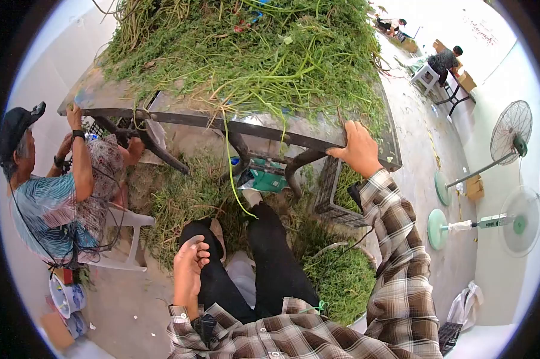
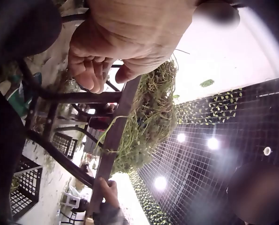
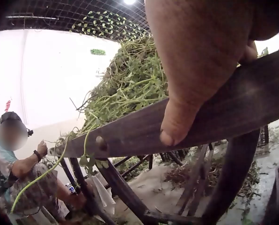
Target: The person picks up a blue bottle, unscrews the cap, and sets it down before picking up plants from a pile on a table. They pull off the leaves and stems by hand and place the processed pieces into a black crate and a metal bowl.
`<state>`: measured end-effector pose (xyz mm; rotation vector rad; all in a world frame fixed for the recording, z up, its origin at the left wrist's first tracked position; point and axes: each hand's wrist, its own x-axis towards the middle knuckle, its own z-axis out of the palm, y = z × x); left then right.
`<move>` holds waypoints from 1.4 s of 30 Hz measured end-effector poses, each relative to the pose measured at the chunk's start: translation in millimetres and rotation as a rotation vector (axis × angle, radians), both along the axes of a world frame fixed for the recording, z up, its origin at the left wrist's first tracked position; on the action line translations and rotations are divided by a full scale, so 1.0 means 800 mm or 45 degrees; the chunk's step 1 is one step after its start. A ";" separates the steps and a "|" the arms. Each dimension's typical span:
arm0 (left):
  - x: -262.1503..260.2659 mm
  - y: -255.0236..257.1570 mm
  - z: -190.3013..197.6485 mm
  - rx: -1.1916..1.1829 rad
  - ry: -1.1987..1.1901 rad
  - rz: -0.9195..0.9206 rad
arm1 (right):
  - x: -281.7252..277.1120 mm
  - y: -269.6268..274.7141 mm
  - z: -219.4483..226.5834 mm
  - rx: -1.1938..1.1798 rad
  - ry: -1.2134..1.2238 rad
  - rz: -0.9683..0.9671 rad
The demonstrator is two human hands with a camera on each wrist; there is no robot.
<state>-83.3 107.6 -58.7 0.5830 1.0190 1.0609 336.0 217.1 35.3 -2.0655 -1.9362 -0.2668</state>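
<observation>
Greens (image 1: 252,60) lie heaped on a table (image 1: 192,120), right hand (image 1: 359,148) gripping its edge.
Left hand (image 1: 190,263) curls loosely; only the wrist views show the ceiling grid (image 2: 195,154).

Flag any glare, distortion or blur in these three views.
Head: strong fisheye, black rounded corners; the fans lean sideways, likely from the lens. Left wrist: glare off the ceiling lights, wall washed out, left hand filling the top. Right wrist: wall blown out too, seated person's face blurred, right hand looming close.
</observation>
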 end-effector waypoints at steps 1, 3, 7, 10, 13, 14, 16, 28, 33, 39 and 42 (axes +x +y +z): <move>0.000 -0.001 -0.001 -0.005 0.016 0.002 | 0.000 -0.001 0.000 -0.003 -0.010 0.002; 0.000 0.000 -0.003 -0.005 0.020 -0.005 | -0.001 -0.001 0.001 -0.015 -0.001 -0.007; 0.001 0.003 -0.004 -0.033 0.028 0.004 | 0.002 0.000 -0.002 0.024 0.017 0.006; 0.002 0.007 -0.006 -0.044 0.029 0.002 | 0.001 0.000 -0.001 0.015 0.020 0.003; 0.003 0.011 -0.008 -0.051 0.041 0.001 | 0.002 0.000 -0.002 0.018 -0.004 0.007; 0.004 0.012 -0.009 -0.057 0.049 -0.001 | 0.001 0.000 -0.003 0.012 0.005 0.005; 0.004 0.015 -0.009 -0.060 0.006 -0.011 | 0.001 -0.001 -0.003 0.010 0.023 -0.002; 0.028 0.028 0.014 0.004 0.095 -0.075 | -0.001 -0.003 -0.002 0.032 0.050 -0.019; 0.044 0.036 0.024 0.032 0.145 -0.101 | 0.002 -0.004 -0.003 0.044 0.080 -0.023; 0.075 0.039 0.020 -0.002 0.147 -0.220 | 0.009 -0.006 -0.014 0.201 0.131 0.101; 0.092 0.043 0.011 -0.044 0.151 -0.253 | 0.012 -0.009 -0.012 0.177 0.153 0.083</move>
